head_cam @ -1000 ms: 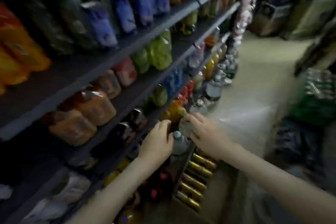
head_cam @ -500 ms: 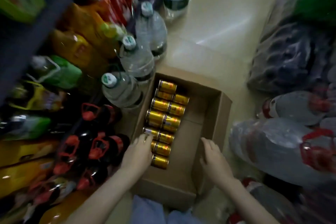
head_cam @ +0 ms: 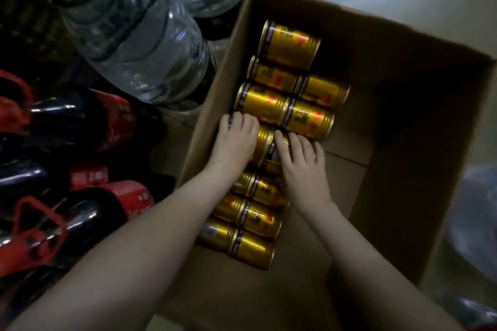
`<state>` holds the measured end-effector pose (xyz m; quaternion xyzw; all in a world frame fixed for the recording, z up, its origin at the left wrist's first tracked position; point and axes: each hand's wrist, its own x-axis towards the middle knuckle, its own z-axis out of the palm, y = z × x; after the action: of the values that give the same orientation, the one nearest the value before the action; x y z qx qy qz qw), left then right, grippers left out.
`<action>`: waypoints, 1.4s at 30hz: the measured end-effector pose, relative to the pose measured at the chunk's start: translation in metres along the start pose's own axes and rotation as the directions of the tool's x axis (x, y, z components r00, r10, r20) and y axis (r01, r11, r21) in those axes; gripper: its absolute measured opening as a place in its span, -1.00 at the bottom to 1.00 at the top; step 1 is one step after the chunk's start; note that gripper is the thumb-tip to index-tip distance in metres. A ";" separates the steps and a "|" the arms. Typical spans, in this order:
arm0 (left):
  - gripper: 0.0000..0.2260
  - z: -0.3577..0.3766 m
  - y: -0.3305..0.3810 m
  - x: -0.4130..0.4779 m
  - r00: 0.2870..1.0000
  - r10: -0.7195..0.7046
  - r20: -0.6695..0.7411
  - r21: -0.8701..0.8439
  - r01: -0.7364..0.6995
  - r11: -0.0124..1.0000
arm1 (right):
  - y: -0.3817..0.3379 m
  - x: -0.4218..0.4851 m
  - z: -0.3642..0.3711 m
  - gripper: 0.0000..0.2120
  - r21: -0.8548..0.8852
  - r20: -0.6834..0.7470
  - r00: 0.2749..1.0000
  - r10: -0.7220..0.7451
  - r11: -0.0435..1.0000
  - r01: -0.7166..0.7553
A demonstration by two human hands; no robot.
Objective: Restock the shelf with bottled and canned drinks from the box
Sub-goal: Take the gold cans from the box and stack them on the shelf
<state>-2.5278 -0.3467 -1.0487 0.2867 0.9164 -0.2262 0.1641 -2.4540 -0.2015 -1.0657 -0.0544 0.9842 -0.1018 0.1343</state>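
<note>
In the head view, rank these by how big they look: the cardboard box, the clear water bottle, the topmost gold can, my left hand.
1. cardboard box
2. clear water bottle, helped by nearness to the camera
3. topmost gold can and left hand look alike; unranked

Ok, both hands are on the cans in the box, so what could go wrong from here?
The gold cans lie on their sides in rows, and the left hand and right hand are on ones mid-row; pulling those could let neighbours roll across the bare floor of the cardboard box. The water bottle stands close beside the box wall, so the left arm might knock it when lifting out.
</note>
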 end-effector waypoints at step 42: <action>-0.55 -0.647 -0.419 -0.852 0.507 -0.854 0.120 -0.974 -0.106 -0.200 | -0.520 -0.291 -0.894 -0.49 -0.706 -0.387 -0.293 -0.874 0.077 0.704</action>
<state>-2.2236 -0.7093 -0.0017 -0.2070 0.7983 0.5538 -0.1151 -2.3802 -0.5023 -0.0376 -0.6620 0.6099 -0.0789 -0.4285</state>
